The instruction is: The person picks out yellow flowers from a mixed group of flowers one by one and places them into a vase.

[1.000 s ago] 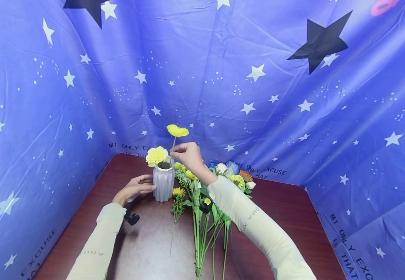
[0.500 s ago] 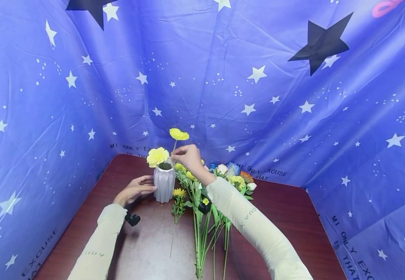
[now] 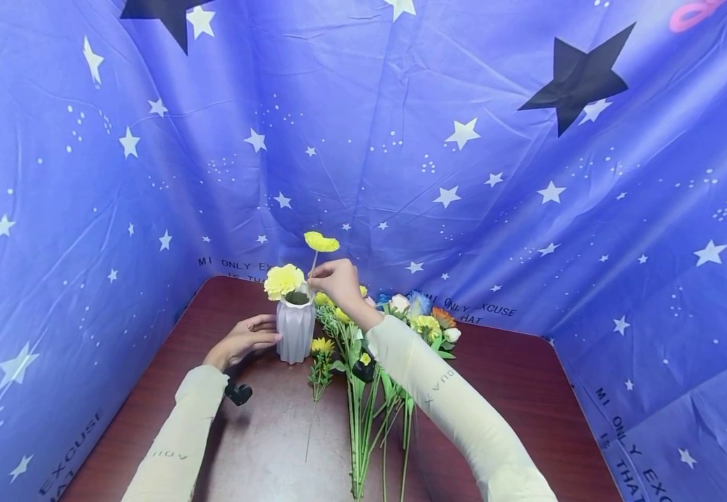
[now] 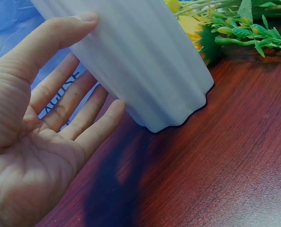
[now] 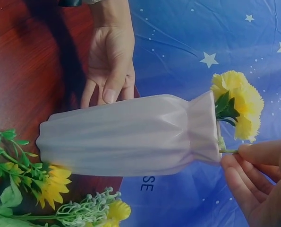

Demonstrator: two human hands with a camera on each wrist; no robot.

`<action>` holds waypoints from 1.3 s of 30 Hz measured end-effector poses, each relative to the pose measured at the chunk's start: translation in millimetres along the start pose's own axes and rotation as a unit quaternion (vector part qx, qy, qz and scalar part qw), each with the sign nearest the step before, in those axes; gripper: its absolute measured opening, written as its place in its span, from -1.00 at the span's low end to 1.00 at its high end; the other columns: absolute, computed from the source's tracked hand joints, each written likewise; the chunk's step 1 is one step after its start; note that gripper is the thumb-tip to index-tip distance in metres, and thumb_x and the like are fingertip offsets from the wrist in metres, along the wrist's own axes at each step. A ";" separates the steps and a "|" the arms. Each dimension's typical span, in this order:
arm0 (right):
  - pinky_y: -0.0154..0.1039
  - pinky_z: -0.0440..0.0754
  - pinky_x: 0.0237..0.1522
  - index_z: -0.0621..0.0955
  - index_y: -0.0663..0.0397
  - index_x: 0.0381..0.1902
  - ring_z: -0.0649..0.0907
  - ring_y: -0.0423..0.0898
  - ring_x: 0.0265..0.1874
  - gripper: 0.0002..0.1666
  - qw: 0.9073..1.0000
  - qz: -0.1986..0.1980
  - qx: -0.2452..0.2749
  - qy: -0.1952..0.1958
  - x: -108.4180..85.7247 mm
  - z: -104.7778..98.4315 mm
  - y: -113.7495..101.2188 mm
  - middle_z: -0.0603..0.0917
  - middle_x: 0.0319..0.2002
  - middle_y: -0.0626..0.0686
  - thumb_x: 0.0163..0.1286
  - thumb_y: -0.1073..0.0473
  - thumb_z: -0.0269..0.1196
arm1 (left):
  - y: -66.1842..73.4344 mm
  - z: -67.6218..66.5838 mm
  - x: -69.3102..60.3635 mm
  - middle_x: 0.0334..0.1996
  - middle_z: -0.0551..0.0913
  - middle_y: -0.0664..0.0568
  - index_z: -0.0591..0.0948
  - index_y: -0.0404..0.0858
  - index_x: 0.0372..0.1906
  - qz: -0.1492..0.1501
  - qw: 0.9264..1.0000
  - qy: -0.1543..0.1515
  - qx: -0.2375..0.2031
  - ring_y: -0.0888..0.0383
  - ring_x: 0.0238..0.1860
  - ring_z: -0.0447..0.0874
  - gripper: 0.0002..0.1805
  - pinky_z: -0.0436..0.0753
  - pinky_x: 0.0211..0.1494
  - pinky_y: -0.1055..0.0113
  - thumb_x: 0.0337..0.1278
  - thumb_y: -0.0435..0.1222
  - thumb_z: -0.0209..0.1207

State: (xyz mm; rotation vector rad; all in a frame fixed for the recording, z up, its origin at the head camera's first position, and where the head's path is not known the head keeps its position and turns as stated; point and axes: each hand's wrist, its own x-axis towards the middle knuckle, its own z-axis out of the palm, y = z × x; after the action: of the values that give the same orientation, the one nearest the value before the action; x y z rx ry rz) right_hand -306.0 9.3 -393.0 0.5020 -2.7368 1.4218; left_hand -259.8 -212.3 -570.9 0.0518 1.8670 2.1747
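A pale fluted vase (image 3: pixel 296 331) stands upright on the table, with a ruffled yellow flower (image 3: pixel 284 280) leaning from its mouth. My left hand (image 3: pixel 244 340) touches the vase's left side; in the left wrist view its thumb and fairly straight fingers rest against the pale wall of the vase (image 4: pixel 135 56). Just over the rim, my right hand (image 3: pixel 338 282) pinches the thin stem of a second yellow flower (image 3: pixel 321 242), whose head rises above my fingers. The right wrist view has the stem between thumb and fingertips (image 5: pixel 231 170) at the vase's mouth.
Right of the vase lies a bunch of artificial flowers, its long green stems (image 3: pixel 363 432) pointing toward me and blue, orange, white and yellow heads (image 3: pixel 423 310) at the back. A short yellow sprig (image 3: pixel 321 369) lies beside it. Starry blue cloth (image 3: pixel 363 139) encloses the table (image 3: pixel 514 390).
The pinched yellow flower has come down slightly toward the vase's mouth, and my right hand has lowered a little with it. My left hand and the vase stay in place.
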 end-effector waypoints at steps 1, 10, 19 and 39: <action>-0.42 0.71 -0.42 0.83 0.18 -0.30 0.80 -0.03 -0.37 -0.92 1.000 -0.001 -0.003 0.000 0.0 0.5 -0.2 0.84 -0.29 0.13 0.21 0.32 0.48 | -0.3 -0.1 0.0 0.16 0.62 -0.09 0.22 -0.56 0.47 0.002 1.000 -0.002 0.001 0.27 0.01 0.70 -0.27 0.61 0.37 0.01 0.28 -0.51 0.26; -0.36 0.77 -0.37 0.82 0.20 -0.31 0.80 -0.01 -0.37 -0.90 1.000 0.011 -0.007 0.001 1.6 1.6 -1.7 0.84 -0.32 0.15 0.18 0.33 0.50 | 0.4 1.8 -0.1 0.15 0.61 -0.08 0.22 -0.54 0.47 0.000 1.000 0.003 -0.004 0.27 0.02 0.69 -0.26 0.54 0.43 -0.06 0.26 -0.50 0.27; -0.37 0.76 -0.40 0.83 0.18 -0.31 0.81 -0.02 -0.40 -0.89 0.999 0.035 -0.007 0.004 2.6 1.3 -2.9 0.84 -0.31 0.15 0.17 0.30 0.52 | -0.3 1.8 -0.2 0.14 0.63 -0.08 0.22 -0.55 0.47 0.004 1.000 0.001 -0.005 0.26 0.02 0.68 -0.26 0.57 0.40 -0.03 0.27 -0.50 0.27; -0.43 0.70 -0.45 0.83 0.15 -0.29 0.79 -0.07 -0.42 -0.88 0.999 0.037 -0.004 0.005 2.3 2.1 -4.3 0.84 -0.33 0.12 0.23 0.23 0.49 | 1.3 3.1 -1.6 0.15 0.61 -0.10 0.21 -0.55 0.47 0.002 1.000 0.000 0.000 0.28 0.01 0.68 -0.27 0.57 0.41 -0.03 0.28 -0.49 0.26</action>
State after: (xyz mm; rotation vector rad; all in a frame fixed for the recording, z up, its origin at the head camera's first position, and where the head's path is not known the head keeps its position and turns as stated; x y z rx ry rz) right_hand -306.6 4.7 -390.5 0.3955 -2.7790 1.4243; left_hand -257.9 -209.8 -568.9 0.0539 1.8674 2.1779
